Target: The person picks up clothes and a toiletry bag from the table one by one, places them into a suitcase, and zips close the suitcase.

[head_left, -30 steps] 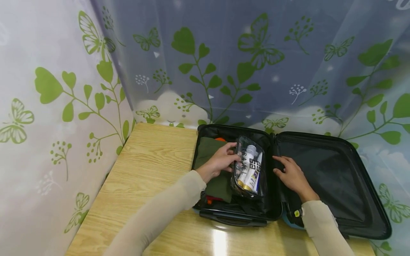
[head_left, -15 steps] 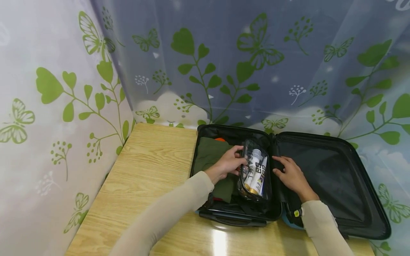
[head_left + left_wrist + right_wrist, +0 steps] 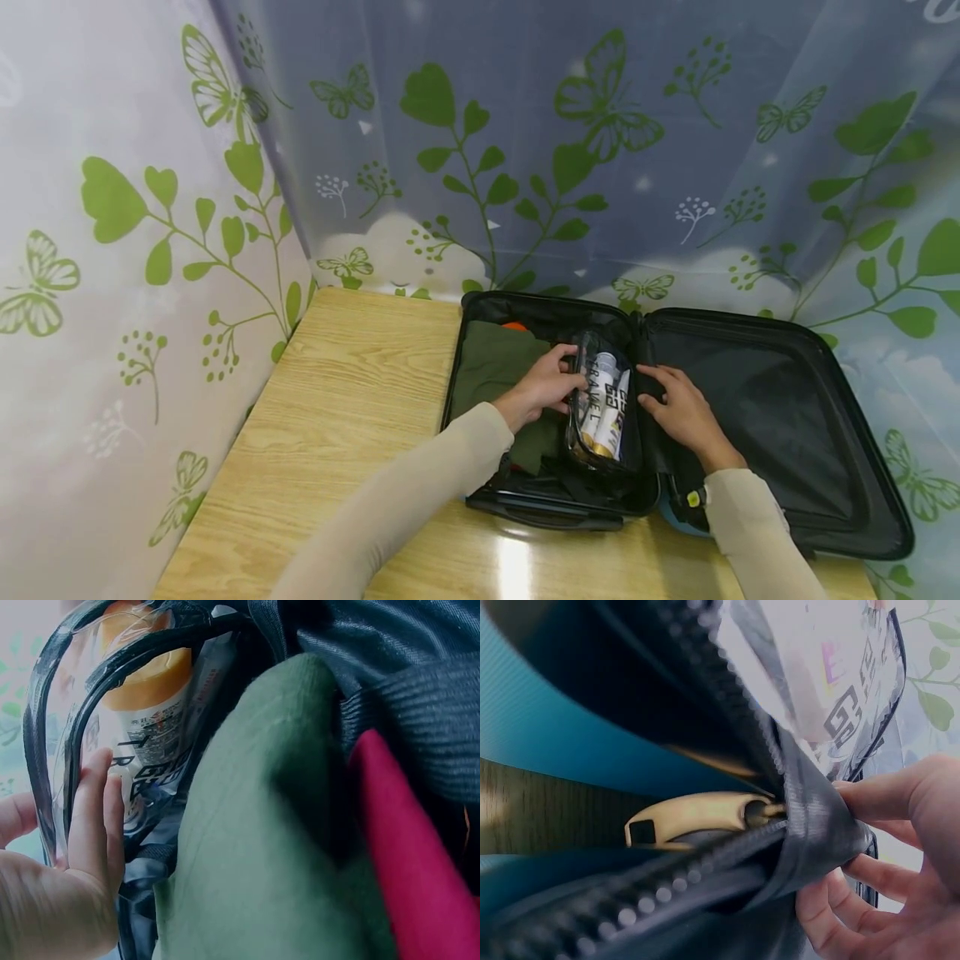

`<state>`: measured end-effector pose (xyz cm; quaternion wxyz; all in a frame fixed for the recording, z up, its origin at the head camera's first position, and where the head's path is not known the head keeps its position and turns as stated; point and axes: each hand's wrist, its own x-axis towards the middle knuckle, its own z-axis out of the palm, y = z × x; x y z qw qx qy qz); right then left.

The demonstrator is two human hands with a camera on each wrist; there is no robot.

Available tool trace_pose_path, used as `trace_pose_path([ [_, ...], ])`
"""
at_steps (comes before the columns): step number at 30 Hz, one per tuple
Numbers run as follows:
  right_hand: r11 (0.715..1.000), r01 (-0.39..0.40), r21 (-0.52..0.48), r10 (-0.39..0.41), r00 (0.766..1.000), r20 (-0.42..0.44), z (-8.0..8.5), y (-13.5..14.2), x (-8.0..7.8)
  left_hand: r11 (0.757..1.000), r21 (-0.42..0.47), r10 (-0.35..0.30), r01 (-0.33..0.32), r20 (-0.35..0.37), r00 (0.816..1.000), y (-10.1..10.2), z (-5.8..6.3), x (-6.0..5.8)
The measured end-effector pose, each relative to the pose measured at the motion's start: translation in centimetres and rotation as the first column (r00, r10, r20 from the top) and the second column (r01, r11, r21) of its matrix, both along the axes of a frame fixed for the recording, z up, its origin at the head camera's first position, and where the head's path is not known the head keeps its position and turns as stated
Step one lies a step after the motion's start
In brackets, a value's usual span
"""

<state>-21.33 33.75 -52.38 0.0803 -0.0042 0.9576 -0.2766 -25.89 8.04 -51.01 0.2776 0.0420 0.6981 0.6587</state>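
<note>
My left hand (image 3: 546, 383) grips the left edge of a clear toiletry bag (image 3: 576, 446) printed TRAVEL, which is in the left half of an open black-lined suitcase (image 3: 546, 510). White tubes (image 3: 600, 392) show through its plastic; in the left wrist view one tube has an orange cap (image 3: 146, 686). A dark green folded garment (image 3: 487, 367) lies left of the bag. My right hand (image 3: 684, 412) is at the suitcase's middle fold, where its fingers pinch the black lining (image 3: 817, 817) in the right wrist view. Beside them hangs a gold-coloured zip pull (image 3: 697, 814).
The suitcase's other half (image 3: 780, 433) lies folded out to the right. Red cloth (image 3: 412, 847) shows by the green garment, and something orange (image 3: 514, 326) at the back. A wooden table (image 3: 360, 375) extends left, with a printed curtain (image 3: 480, 125) behind it.
The toiletry bag has moved right and slightly toward the front, up against the suitcase's middle fold, with my left hand on it. My right hand has stayed in place.
</note>
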Motion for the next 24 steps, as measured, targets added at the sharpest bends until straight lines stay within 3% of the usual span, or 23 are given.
trace_pose_path([
  [24, 1.000, 0.006, 0.005, -0.006, 1.000, 0.007, 0.3, -0.3, 0.0, 0.999, -0.050, 0.013, -0.015, -0.023, 1.000, 1.1, -1.1, 0.1],
])
